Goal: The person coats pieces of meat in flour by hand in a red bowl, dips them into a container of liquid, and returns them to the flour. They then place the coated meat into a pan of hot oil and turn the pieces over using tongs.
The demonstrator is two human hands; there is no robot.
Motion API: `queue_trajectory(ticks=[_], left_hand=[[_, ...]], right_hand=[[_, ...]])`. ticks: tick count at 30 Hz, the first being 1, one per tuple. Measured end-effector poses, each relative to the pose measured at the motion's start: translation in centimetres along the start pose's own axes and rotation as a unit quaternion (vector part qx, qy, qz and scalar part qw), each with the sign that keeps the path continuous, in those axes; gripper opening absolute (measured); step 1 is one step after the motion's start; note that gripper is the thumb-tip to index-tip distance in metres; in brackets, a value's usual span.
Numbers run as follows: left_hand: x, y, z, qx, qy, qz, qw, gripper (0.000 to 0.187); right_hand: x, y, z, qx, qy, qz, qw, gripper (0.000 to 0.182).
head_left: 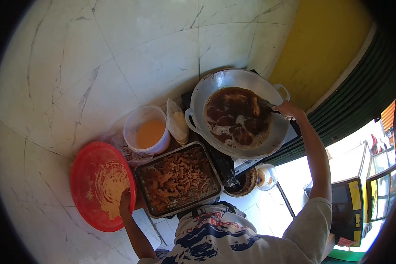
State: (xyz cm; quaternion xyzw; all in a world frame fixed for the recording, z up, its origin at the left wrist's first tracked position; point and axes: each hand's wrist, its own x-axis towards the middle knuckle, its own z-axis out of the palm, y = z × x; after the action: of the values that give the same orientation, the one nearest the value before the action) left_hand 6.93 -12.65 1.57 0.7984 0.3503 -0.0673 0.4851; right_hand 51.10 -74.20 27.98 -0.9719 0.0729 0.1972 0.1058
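Note:
My right hand (288,110) is closed round the dark handle of a utensil (265,104), whose head reaches into the dark oil of a big metal wok (200,93). Pale foam and a brownish piece show in the oil. At the left, my left hand (125,201) is at the near right rim of a red basin (81,182) that has pale flour (111,182) in it. Its fingers are too dark to make out clearly. Between the hands lies a metal tray (219,185) heaped with brown fried pieces (180,174).
Behind the tray stand a clear tub (161,147) of orange liquid and a plastic bag (177,125). A blackened pot (249,182) and a clear container (267,177) are below the wok. A tiled wall (154,57) rises behind.

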Motion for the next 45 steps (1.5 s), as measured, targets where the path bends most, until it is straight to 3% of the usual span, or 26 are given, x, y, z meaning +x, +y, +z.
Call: queue_trajectory(ticks=[5, 14, 20, 26, 29, 38, 45], left_hand=[[-0.7, 1.3, 0.0, -0.013, 0.005, -0.002, 1.000, 0.034], [-0.8, 1.9, 0.0, -0.014, -0.003, -0.006, 1.000, 0.033], [-2.2, 3.9, 0.1, -0.036, 0.005, -0.010, 0.999, 0.033], [-2.8, 5.2, 0.0, -0.011, 0.013, -0.023, 1.000, 0.033], [-1.2, 2.3, 0.2, -0.013, 0.019, -0.022, 0.999, 0.033], [-2.6, 4.6, 0.3, -0.033, 0.017, -0.019, 0.999, 0.034], [-2.6, 4.5, 0.2, -0.036, 0.023, -0.023, 0.999, 0.033]], right_hand=[[-2.9, -1.0, -0.4, -0.136, 0.169, -0.028, 0.976, 0.049], [-7.3, -5.4, 0.2, -0.250, 0.144, -0.100, 0.952, 0.047], [-5.3, -7.1, 4.9, -0.290, 0.241, -0.202, 0.904, 0.053], [-0.9, -8.5, 6.6, -0.316, 0.276, -0.225, 0.879, 0.048], [-0.7, -9.2, 6.4, -0.302, 0.269, -0.222, 0.887, 0.043], [-0.5, -8.5, 5.4, -0.272, 0.280, -0.207, 0.897, 0.031], [-0.9, -7.1, 3.5, -0.173, 0.197, -0.122, 0.957, 0.044]])
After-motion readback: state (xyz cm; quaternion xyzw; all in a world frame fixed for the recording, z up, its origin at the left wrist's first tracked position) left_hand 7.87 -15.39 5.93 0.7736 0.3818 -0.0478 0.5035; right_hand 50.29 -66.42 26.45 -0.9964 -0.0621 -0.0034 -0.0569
